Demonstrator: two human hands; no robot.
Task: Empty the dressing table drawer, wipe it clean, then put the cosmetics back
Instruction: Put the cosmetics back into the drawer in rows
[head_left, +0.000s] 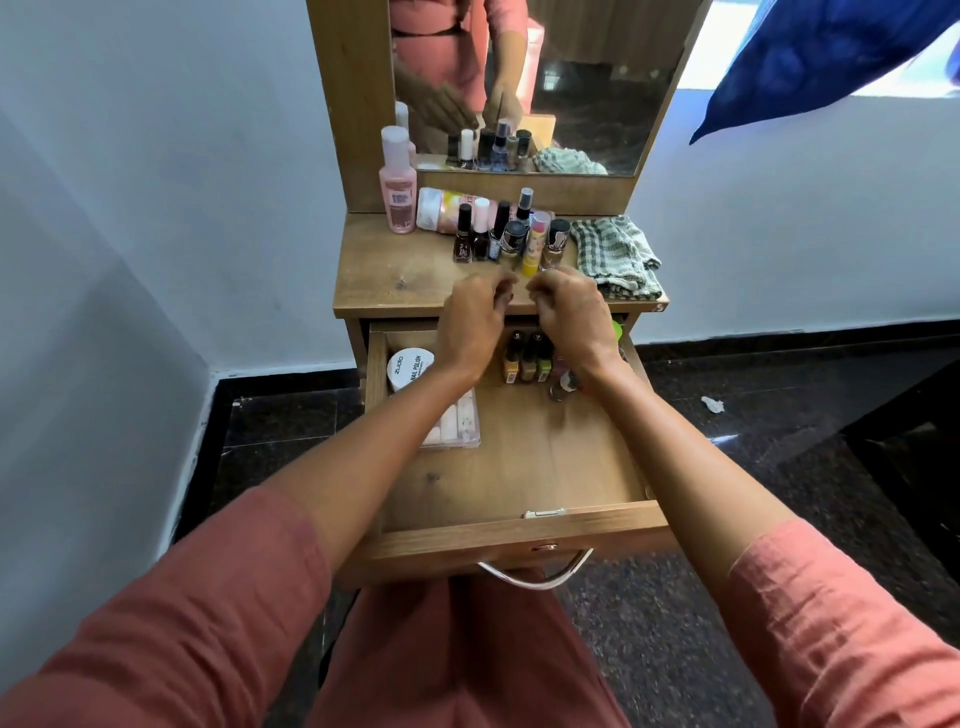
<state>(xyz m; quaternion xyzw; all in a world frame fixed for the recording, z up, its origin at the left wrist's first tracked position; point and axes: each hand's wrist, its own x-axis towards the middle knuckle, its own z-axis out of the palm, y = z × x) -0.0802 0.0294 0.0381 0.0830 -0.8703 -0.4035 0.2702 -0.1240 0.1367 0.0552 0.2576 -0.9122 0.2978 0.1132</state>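
The wooden drawer (519, 535) is pulled out. Inside lie a white nail polish remover jar (408, 366), a clear flat case (457, 421) and a row of nail polish bottles (527, 358) at the back. On the tabletop (384, 275) stand several nail polish bottles (498, 234), a pink bottle (397, 192) and a lying pink tube (441, 208). A green checked cloth (613, 257) lies at the right. My left hand (475, 325) and right hand (571, 317) hover close together over the tabletop's front edge. Their fingers are curled and blurred, so whether they hold anything is unclear.
A mirror (597, 78) rises behind the tabletop and reflects the bottles. White walls stand on both sides. The floor (727, 467) is dark stone, with a scrap of white paper (711, 404) on it to the right. A blue cloth (831, 57) hangs at the top right.
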